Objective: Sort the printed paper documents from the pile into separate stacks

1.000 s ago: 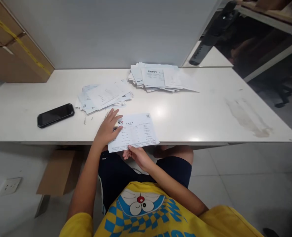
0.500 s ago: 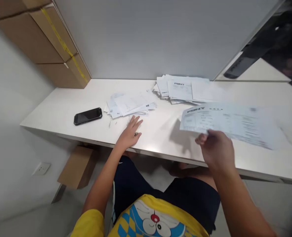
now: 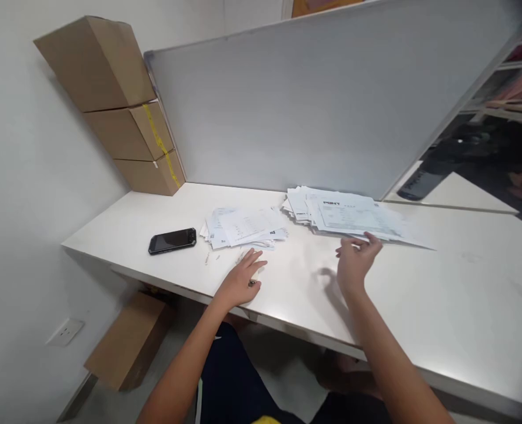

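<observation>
My left hand (image 3: 239,281) lies palm down near the table's front edge, fingers spread. A small thing with a dark shiny end (image 3: 252,283) shows by its thumb, mostly hidden beneath the hand. Just behind that hand is a loose pile of small paper slips (image 3: 247,227). To the right, my right hand (image 3: 356,259) hovers above the table with partly bent fingers apart, holding nothing. Its fingertips are close to the front edge of a stack of printed sheets (image 3: 353,213); whether they touch it I cannot tell. The top sheet bears a dark heading.
A black phone (image 3: 172,241) lies left of the slips on the white table (image 3: 455,294). Cardboard boxes (image 3: 132,132) are stacked at the back left, against a grey partition (image 3: 278,112). Another box (image 3: 126,338) stands under the table. A dark object (image 3: 419,179) lies beyond the partition.
The printed sheet has left my right hand and lies on the right stack. That hand has moved left and its fingers have loosened. My head view has tilted up; my left hand stays put.
</observation>
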A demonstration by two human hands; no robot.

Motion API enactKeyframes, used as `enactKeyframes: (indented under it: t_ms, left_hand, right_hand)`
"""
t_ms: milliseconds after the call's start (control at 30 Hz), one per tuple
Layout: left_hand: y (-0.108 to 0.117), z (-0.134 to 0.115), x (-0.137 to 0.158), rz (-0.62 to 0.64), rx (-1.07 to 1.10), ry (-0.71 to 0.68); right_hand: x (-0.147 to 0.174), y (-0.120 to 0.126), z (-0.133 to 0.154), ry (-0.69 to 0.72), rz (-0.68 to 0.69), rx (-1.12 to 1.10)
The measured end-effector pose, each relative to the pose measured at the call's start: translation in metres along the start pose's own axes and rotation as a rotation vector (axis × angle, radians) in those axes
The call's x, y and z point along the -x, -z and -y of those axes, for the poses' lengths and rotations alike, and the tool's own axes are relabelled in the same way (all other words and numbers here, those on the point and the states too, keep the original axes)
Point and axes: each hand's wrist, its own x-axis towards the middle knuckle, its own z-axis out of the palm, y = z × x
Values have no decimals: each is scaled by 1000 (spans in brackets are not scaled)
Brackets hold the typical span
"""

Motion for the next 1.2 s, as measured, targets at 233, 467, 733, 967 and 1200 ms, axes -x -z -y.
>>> enactKeyframes:
  t_ms: [233,467,733,967,1200]
  left_hand:
    - [10,-4,2,-28,242,8]
    - [2,16,-5,-496,650,376]
    - [11,38,-28,-582,60,350]
    - [17,50,-50,-325,-214,345]
    - [11,49,-42,-431,-261,259]
  right_hand:
    - [11,-91,-15,526,701,473]
    - [3,-93,-67,470,607,838]
    - [-8,-70,-47,546,711,819]
    - [-6,-68,-31,530,701,782]
    - [-10,-70,-36,585,848,705]
